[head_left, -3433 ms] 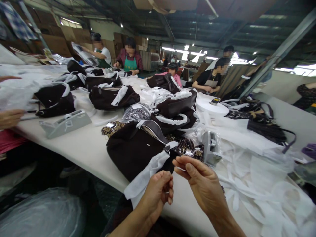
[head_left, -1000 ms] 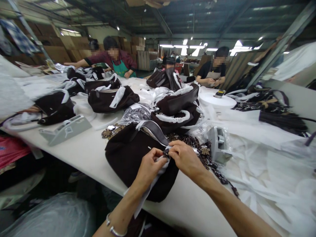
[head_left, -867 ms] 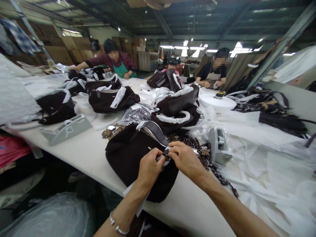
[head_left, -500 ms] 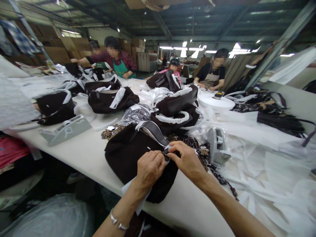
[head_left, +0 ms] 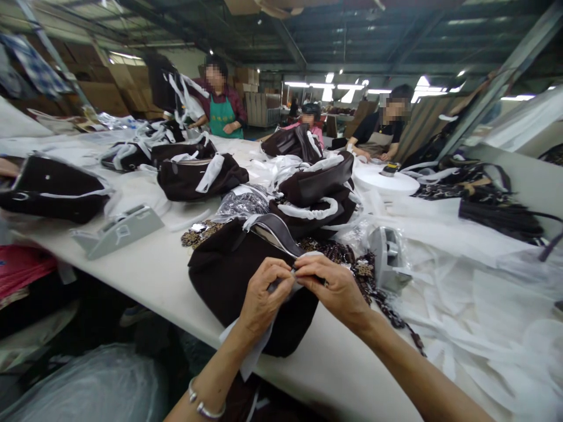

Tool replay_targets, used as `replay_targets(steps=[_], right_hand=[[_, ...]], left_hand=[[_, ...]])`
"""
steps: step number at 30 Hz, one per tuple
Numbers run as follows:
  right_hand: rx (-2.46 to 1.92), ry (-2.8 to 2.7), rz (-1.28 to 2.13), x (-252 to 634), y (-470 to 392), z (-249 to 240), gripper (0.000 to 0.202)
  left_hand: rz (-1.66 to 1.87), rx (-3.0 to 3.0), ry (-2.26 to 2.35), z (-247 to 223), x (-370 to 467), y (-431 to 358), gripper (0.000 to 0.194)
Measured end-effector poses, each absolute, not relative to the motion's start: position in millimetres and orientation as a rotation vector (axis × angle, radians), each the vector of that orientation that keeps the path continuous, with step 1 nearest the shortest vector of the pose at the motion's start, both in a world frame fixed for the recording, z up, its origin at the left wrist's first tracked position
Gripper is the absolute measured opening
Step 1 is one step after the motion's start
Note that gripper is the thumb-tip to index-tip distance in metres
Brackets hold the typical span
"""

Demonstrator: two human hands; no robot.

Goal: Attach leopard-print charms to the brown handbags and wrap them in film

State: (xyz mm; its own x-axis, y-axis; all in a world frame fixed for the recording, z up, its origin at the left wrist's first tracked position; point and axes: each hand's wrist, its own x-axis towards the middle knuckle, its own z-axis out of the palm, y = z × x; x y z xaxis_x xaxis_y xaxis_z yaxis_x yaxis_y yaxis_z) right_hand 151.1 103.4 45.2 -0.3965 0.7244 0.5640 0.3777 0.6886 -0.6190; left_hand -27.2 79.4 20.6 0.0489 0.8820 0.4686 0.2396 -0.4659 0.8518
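A dark brown handbag lies at the table's front edge, its zipped top and dark strap facing up. Over the strap's near end, my left hand is closed in a pinch, fingertips meeting those of my right hand. My right hand pinches too, thumb against forefinger. What sits between the fingertips is small and mostly hidden; a bit of pale material shows there. White wrapping hangs below my left wrist, beside the bag's front.
More brown bags with white-wrapped handles are piled just behind. Grey tape dispensers stand left and right. Patterned straps lie right of the bag, white wrapping strips beyond. Co-workers stand across the table.
My left fingers have turned upward and curled into a pinch; the dark tab seen between my hands is now covered. A bag at far left has shifted left, and a co-worker's bag is raised.
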Motion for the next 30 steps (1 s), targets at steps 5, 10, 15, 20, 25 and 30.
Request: replay_targets(steps=[5, 10, 15, 20, 25, 30], right_hand=[[-0.806, -1.990, 0.613, 153.9, 102.0, 47.5, 0.008], [-0.879, -1.830, 0.888, 158.5, 100.7, 53.7, 0.007], [-0.999, -1.861, 0.985, 164.5, 104.5, 51.1, 0.009], [-0.958, -2.130, 0.693, 164.6, 105.5, 45.9, 0.010], [-0.873, -2.162, 0.629, 159.5, 101.9, 41.4, 0.013], [-0.885, -2.226, 0.636, 157.7, 101.8, 38.8, 0.013]], left_hand=[[1.420, 1.768, 1.128, 24.2, -27.6, 77.9, 0.010], [1.220, 1.913, 1.201, 29.5, -22.9, 79.6, 0.011], [1.175, 1.902, 1.446, 26.0, -13.4, 81.4, 0.021], [1.033, 1.893, 1.576, 17.1, -13.9, 76.5, 0.017], [0.984, 1.823, 1.502, 10.7, -22.4, 69.7, 0.019], [0.996, 1.680, 1.444, 9.9, -25.2, 72.3, 0.024]])
